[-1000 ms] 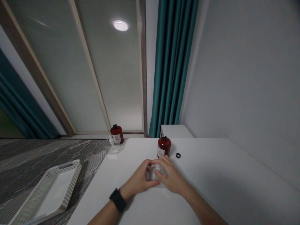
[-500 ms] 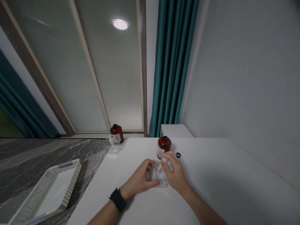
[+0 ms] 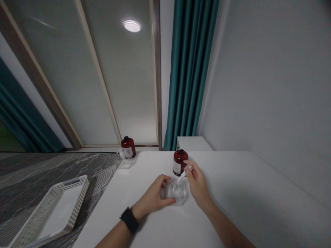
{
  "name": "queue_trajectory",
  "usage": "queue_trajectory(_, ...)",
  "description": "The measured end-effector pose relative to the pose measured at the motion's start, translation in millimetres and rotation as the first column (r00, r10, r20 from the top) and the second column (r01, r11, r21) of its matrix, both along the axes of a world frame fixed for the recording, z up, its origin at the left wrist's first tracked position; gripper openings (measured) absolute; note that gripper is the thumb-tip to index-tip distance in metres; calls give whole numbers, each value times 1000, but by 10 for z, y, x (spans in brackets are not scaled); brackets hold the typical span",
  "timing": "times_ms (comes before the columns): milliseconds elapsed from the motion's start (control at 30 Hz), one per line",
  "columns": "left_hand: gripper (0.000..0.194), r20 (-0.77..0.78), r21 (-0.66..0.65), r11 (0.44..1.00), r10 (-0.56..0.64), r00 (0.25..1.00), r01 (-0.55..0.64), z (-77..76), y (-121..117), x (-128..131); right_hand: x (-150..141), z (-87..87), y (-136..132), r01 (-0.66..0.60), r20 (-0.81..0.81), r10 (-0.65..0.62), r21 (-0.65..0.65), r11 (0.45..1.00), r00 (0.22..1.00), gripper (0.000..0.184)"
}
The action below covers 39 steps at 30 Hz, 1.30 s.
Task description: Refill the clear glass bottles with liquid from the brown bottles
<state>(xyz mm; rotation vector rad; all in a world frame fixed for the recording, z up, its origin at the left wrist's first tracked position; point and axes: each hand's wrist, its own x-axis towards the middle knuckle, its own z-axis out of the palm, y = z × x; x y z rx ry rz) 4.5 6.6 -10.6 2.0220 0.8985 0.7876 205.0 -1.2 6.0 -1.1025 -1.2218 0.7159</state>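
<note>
My left hand (image 3: 156,197), with a dark watch on its wrist, curls round the left side of a clear, low, wide glass bottle (image 3: 178,196) standing on the table. Between the fingers of my right hand (image 3: 198,184) is a clear-headed stopper with a white stem (image 3: 182,175). The stem slants down to the left, its lower end near the bottle's mouth; whether it is fully out I cannot tell. Just behind stands a dark red bottle (image 3: 177,168) with a white label, its right side partly covered by my right fingers.
At the table's far left corner another dark red bottle (image 3: 128,147) with a black cap stands by a clear glass bottle (image 3: 126,163). A white perforated basket (image 3: 82,193) lies left of the white table (image 3: 227,220). Behind are a white box-like piece (image 3: 193,143) and a teal curtain (image 3: 191,75).
My right hand has moved up and right from the clear bottle, drawing the stopper upward so its white stem shows. My left hand has stayed put. The black ring on the table is now hidden.
</note>
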Motion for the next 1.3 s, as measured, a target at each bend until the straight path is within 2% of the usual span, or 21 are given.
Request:
queue_trajectory(200,59,-7,-22,1000,14,1000,-14,-3,0,13,-3,-1,5,-6,-19,6,-16,1000,1000,36)
queue_trajectory(333,58,-10,-25,1000,8,1000,-8,4,-3,13,24,-11,39,-95,-35,93,-49,994,995,40)
queue_trajectory(467,57,-27,-23,1000,12,1000,-13,27,-7,10,192,55,64,-197,59,206,-130,972,977,41)
queue_trajectory(567,55,-25,-11,1000,3,1000,-3,27,0,6,390,102,61,-289,163,335,-253,923,928,40)
queue_trajectory(700,55,-13,-1,1000,-2,1000,2,-5,16,2,611,87,50,-443,151,542,-419,793,827,44)
queue_trajectory(800,55,-5,4,1000,-3,1000,3,-19,23,7,687,58,52,-557,79,640,-418,717,764,44)
queue_trajectory(900,55,-4,-4,1000,-1,1000,1,-6,23,12,707,67,54,-592,73,664,-389,706,744,48)
queue_trajectory(967,54,-2,-14,1000,-2,1000,2,11,16,12,711,92,58,-568,86,630,-352,744,772,49)
queue_trajectory(1067,53,1,-31,1000,-2,1000,2,30,0,8,743,111,96,-463,70,485,-204,863,872,44)
queue_trajectory(1167,55,1,-32,999,3,1000,-3,30,-10,6,841,50,203,-180,92,183,-43,983,979,44)
queue_trajectory(1200,55,0,-31,1000,5,1000,-5,28,-10,7,889,8,253,-49,135,51,-17,999,989,46)
queue_trajectory(1233,55,-1,-31,999,6,1000,-6,25,-9,9,941,-43,306,31,159,-28,-12,999,987,47)
queue_trajectory(1300,54,-9,-34,999,10,1000,-11,20,-4,11,1042,-167,408,127,203,-120,-20,992,972,47)
